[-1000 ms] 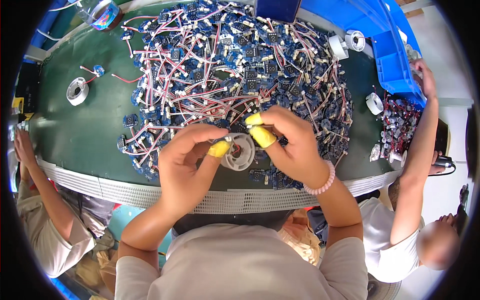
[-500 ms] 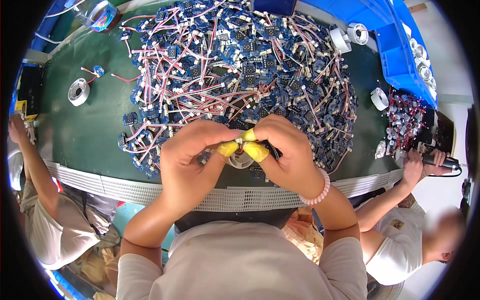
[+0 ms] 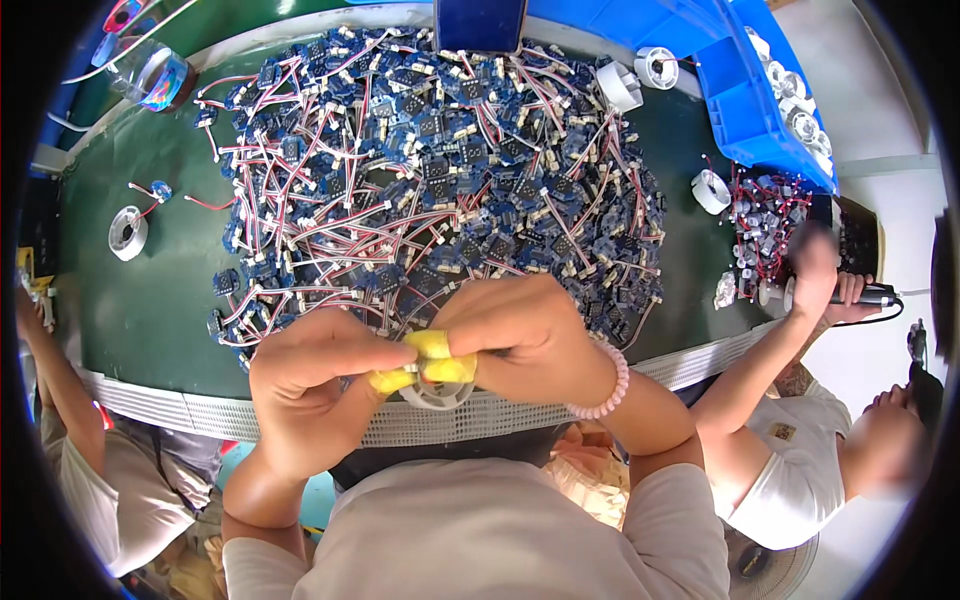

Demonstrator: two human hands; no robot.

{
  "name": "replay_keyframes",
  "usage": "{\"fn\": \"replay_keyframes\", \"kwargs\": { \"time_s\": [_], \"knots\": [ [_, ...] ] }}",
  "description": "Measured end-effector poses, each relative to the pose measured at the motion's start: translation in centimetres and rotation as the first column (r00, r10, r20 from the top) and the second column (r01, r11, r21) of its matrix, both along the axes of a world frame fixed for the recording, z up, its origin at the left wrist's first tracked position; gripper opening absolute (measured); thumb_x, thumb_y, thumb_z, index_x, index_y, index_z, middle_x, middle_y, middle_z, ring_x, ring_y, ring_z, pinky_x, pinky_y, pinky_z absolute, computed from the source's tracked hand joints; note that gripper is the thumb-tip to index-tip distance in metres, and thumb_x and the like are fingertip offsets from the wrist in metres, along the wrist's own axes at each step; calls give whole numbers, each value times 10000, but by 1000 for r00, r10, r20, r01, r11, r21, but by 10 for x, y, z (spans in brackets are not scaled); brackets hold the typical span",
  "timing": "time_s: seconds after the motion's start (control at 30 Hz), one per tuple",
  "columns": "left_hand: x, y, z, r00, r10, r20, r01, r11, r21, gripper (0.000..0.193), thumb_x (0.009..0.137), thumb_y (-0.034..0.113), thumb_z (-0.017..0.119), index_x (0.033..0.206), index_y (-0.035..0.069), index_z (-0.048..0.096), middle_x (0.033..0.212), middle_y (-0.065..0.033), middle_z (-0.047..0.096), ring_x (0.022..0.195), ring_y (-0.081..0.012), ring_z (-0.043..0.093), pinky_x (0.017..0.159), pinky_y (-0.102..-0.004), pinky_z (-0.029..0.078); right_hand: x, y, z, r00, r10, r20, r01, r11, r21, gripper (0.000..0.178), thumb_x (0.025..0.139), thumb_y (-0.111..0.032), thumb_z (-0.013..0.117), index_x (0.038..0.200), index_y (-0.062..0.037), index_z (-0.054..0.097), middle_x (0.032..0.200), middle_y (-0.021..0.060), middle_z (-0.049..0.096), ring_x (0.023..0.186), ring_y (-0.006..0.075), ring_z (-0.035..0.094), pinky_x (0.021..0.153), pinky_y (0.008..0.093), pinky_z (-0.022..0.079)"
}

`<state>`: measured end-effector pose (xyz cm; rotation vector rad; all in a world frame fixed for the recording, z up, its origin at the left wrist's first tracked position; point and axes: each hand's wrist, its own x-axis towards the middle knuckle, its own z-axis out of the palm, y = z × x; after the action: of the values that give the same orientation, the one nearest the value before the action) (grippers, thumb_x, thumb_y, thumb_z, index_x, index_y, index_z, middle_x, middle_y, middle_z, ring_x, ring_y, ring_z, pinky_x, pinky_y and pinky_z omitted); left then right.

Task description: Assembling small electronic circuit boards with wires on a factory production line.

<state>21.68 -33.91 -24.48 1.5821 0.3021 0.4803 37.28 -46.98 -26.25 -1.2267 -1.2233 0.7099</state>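
My left hand point(image 3: 315, 385) and my right hand point(image 3: 520, 335) meet fingertip to fingertip over the table's near edge. Yellow covers wrap the left thumb and the right thumb and forefinger. A small white wire connector point(image 3: 412, 368) shows at the left fingertips, which are closed on it. The right thumb and forefinger are pinched together right beside it; what lies inside that pinch is hidden. Just below the fingers is a round white plastic housing point(image 3: 440, 397), partly covered by them. Beyond my hands spreads a heap of blue circuit boards point(image 3: 440, 180) with red-and-white wire leads.
A loose white housing point(image 3: 128, 233) and a small wired board point(image 3: 160, 190) lie left. Behind stand a bottle point(image 3: 160, 78) and a dark blue box point(image 3: 480, 25). Right are a blue bin point(image 3: 745, 110), wired parts point(image 3: 765, 220) and a co-worker's hand point(image 3: 815, 265). Another person works left.
Both hands have drawn toward me and the table edge, with the connector and housing between them. The whole view has shifted. The right co-worker's near hand has lifted away from the tool.
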Motion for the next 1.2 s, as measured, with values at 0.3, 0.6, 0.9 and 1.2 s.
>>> {"fn": "replay_keyframes", "kwargs": {
  "time_s": [0.3,0.6,0.9,1.2],
  "knots": [
    [-4,15,5,998,62,-13,-60,991,122,205,682,-128,642,854,-17,647,852,-128,639,805,-172,620,705,-252,487,38,18,11,929,-242,278,273,959,-77,160,703,-51,736,854,-44,686,832,56,678,771,158,622,677,290,484],
    [-84,181,-26,704,709,-46,-598,627,499,208,846,37,579,1050,0,581,940,-26,610,783,-56,525,657,-182,399,262,-3,-28,206,-910,-359,973,229,-22,138,768,31,630,906,40,620,705,63,617,520,109,527,460,229,379],
    [9,88,1,940,338,38,-227,540,811,297,680,-70,623,956,36,646,983,-122,627,941,-263,587,842,-335,442,218,-5,-1,416,-908,-55,853,368,371,177,806,-16,666,964,63,644,796,70,660,645,85,581,578,180,443],
    [99,47,-30,987,42,-152,111,505,856,253,632,91,737,866,43,655,850,-72,599,833,-259,561,719,-357,486,34,-22,42,635,-727,261,767,633,-104,194,700,21,725,892,7,705,703,41,645,519,52,509,447,177,370]
  ]
}}
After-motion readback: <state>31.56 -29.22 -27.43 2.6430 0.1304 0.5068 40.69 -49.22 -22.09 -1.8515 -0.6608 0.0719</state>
